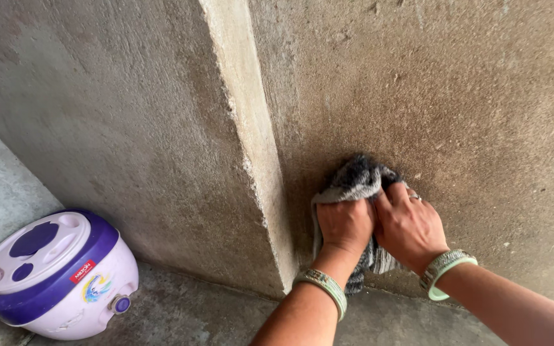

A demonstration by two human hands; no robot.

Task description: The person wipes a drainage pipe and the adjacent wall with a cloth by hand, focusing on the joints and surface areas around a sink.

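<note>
On the concrete floor [181, 314] at the far left sits a round white and purple water cooler [52, 275], lid on, a small tap at its front, close to the rough grey wall [129, 128]; a pale edge of the wall [251, 141] runs down the middle; just right of it the left hand [344, 224] is curled shut on a grey cloth [357, 179], pressing it flat against the wall; the right hand [411, 227], touching the left, also grips the cloth; both wrists wear bangles.
</note>
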